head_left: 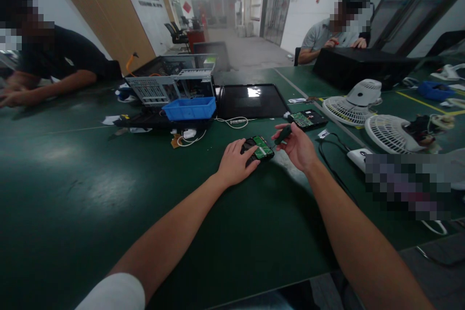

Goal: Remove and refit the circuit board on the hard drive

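A black hard drive (258, 148) with a green circuit board on top lies on the green table (109, 193). My left hand (236, 161) rests on its near left side, fingers curled over the edge, holding it down. Just right of the drive, my right hand (296, 144) is closed around a dark-handled screwdriver (282, 134), its tip pointing down toward the drive's right corner. A second hard drive (308, 119) with a green board lies farther back to the right.
An open computer case (170, 85) with a blue bin (190, 108) stands at the back, a black side panel (251, 100) beside it. Two white fans (351, 105) (390, 133) and black cables (329, 155) lie right. Two other people sit at the far left and far right.
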The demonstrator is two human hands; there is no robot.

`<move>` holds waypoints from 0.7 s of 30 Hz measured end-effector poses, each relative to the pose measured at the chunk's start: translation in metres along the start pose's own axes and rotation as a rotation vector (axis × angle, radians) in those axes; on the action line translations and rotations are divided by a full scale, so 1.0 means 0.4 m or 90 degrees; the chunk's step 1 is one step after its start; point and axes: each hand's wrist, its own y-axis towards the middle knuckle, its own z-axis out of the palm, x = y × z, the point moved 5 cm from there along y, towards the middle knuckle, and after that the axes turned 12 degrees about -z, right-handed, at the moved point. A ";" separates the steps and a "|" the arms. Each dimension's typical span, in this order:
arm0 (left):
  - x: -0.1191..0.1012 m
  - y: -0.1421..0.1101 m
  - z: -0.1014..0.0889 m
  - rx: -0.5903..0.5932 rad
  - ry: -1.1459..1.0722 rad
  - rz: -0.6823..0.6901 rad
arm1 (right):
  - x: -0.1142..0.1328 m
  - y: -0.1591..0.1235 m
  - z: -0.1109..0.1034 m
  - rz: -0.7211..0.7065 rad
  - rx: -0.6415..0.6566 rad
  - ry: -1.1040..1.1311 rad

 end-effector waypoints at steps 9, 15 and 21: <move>0.003 0.001 0.007 -0.009 0.000 0.001 | -0.006 0.001 -0.004 0.003 -0.019 0.016; 0.002 0.001 0.004 -0.011 -0.005 0.002 | -0.001 -0.001 0.002 -0.011 -0.016 -0.008; 0.003 0.001 0.005 -0.008 -0.006 0.002 | -0.004 0.000 -0.002 -0.010 -0.040 -0.002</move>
